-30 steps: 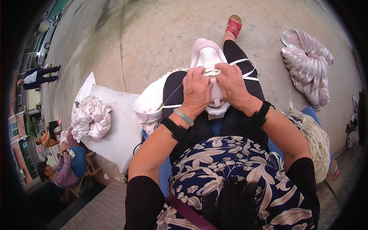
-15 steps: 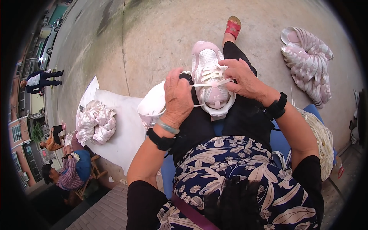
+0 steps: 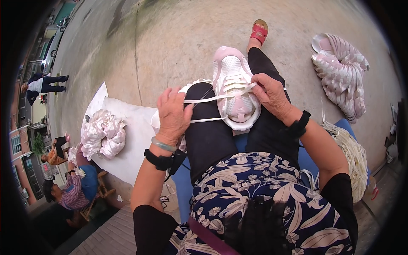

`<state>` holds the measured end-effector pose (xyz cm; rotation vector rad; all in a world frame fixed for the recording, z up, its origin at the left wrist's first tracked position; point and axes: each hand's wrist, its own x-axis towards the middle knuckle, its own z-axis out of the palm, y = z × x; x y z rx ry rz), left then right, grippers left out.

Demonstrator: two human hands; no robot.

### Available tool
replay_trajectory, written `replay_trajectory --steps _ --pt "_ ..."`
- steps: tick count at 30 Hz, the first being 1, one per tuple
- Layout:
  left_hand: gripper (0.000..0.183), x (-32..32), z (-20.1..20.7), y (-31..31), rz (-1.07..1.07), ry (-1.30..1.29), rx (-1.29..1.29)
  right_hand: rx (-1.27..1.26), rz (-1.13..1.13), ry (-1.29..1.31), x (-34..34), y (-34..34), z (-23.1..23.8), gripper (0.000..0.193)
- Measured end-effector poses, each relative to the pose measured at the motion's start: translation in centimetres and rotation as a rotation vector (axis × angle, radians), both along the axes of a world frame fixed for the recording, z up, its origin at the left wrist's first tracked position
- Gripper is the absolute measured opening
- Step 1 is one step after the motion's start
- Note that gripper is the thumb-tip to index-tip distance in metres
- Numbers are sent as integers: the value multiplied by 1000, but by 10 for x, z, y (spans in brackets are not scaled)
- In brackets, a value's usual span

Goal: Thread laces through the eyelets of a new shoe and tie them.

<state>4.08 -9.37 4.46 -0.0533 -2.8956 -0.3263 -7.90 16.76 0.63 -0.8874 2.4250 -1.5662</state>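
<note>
Your half-curled left hand [image 3: 173, 114] drew the white lace [image 3: 205, 100] left; your right hand [image 3: 271, 94] pinched it above the shoe [image 3: 231, 69]. Tightening seemed underway, calling next for even tension.

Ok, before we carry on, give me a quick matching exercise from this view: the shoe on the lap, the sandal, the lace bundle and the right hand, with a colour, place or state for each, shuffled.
Column one:
1. Shoe
2. Sandal
3. Lace bundle
4. Right hand

Column two:
A. Cream, low on the picture's right side
B. Pinching a lace
C. Pink and white, near the picture's centre
D. Red, near the picture's top edge

Pairs: 1-C, 2-D, 3-A, 4-B
</note>
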Motion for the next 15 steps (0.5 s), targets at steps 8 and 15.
replay_trajectory --steps 8,15 --pt "14 -36 -14 45 -354 18 -231 95 53 -14 -6 9 -6 18" --pt "5 -12 4 -19 -143 14 -380 166 60 -32 -11 15 8 14"
